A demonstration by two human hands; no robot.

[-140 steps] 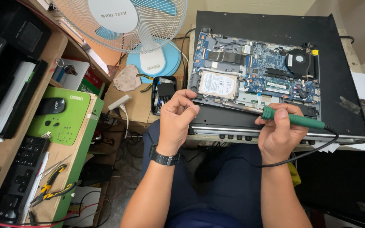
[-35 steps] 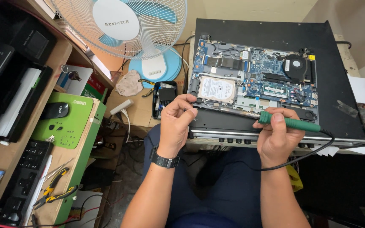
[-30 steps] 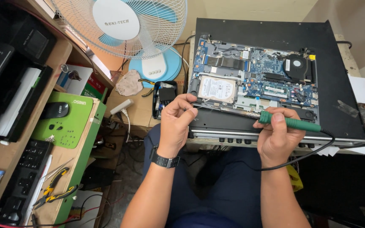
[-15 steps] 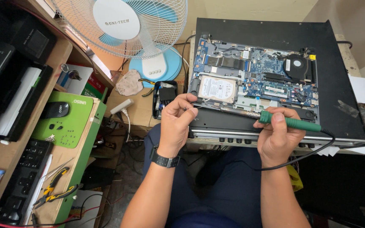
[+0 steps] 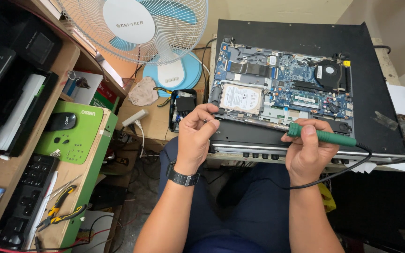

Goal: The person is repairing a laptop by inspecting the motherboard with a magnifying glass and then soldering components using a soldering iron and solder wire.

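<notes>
An opened laptop [image 5: 282, 89] with its blue circuit board, silver hard drive [image 5: 241, 98] and fan exposed lies on a black case [image 5: 380, 93]. My right hand [image 5: 308, 150] grips a green-handled soldering iron [image 5: 326, 137] with a black cord, its tip pointing left at the laptop's near edge. My left hand [image 5: 198, 133], with a black watch on the wrist, pinches a thin strand of wire [image 5: 219, 121] just below the hard drive. The two hands are a short way apart along the laptop's front edge.
A white and blue desk fan [image 5: 151, 33] stands at the back left. On the left are a green box [image 5: 73, 136] with a black mouse [image 5: 61, 121], a keyboard [image 5: 24, 206], yellow-handled pliers [image 5: 59, 211] and a black printer [image 5: 5, 93]. My dark trousers fill the bottom.
Both hands stay where they were at the laptop's front edge. The view has shifted only slightly.
</notes>
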